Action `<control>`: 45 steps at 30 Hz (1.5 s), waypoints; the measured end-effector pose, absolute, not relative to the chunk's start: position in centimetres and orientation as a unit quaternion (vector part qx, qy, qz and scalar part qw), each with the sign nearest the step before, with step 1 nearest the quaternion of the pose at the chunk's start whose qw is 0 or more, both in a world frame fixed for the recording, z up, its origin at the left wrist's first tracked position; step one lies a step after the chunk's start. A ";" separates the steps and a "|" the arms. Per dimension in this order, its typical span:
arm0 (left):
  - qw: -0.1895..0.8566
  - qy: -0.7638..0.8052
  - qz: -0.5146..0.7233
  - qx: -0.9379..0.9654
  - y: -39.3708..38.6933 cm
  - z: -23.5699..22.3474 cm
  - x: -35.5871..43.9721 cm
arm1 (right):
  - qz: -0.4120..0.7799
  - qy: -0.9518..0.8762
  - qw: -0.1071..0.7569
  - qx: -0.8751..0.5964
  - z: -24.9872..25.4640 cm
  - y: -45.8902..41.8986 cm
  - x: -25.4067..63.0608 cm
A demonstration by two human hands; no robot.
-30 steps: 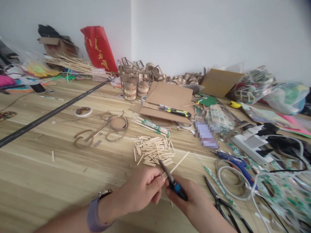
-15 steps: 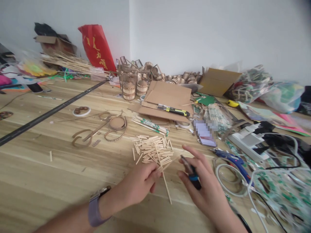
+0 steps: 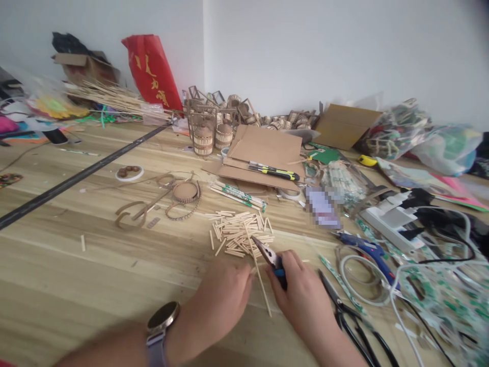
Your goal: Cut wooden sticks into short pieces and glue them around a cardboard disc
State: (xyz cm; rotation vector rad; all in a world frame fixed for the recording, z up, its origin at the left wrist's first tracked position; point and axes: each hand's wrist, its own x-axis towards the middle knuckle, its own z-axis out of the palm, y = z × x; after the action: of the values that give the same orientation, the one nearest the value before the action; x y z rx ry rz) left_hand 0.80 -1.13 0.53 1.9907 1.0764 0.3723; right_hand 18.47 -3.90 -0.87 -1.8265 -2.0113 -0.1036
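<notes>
Now that the right hand [image 3: 296, 288], loosely spread earlier, wraps the pliers [image 3: 269, 255], they sit in working grip; long stick [image 3: 263, 289], just left, crossing the pile of sticks [image 3: 235, 230]; left hand [image 3: 219, 290], fingers curled, apparently pinching another stick [image 3: 253, 270].

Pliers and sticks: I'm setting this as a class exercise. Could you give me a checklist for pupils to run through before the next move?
1. Pliers held in the right hand: ok.
2. Pliers' tips clear of the left hand: ok, a gap shows.
3. Left hand's grip on a stick: cannot tell, the inside of the hand is hidden.
4. Short sticks all together: not ok, a stray stick lies apart to the left.
5. Glue gun clear of both hands: ok, it lies off to the right.
</notes>
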 end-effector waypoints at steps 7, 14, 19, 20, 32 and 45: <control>0.427 0.446 0.158 0.771 0.4 0.9 0.3 | 0.148 -0.723 0.256 -0.624 1.3 -3.5 20.0; 0.653 0.342 0.149 0.659 1.3 0.2 0.7 | 0.321 -0.741 0.216 -0.549 1.8 -4.3 18.6; 0.678 0.334 0.136 0.641 0.8 -0.3 1.1 | 0.316 -0.744 0.209 -0.551 1.3 -4.2 18.5; 0.684 0.327 0.138 0.637 0.8 -0.4 1.0 | 0.320 -0.743 0.212 -0.548 1.4 -4.2 18.5; 0.746 0.357 0.189 0.530 1.1 0.1 1.0 | 0.161 -0.729 0.364 -0.558 0.0 -4.4 18.2; 0.806 0.330 0.309 0.384 -0.4 -1.2 2.4 | 0.088 -0.723 0.364 -0.581 -1.6 -4.7 16.2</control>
State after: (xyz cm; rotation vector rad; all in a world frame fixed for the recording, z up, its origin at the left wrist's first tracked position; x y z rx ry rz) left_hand 2.37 -0.35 -1.20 0.8211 0.7055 0.6608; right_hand 16.16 -4.66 -1.58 -1.4952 -1.8595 0.2272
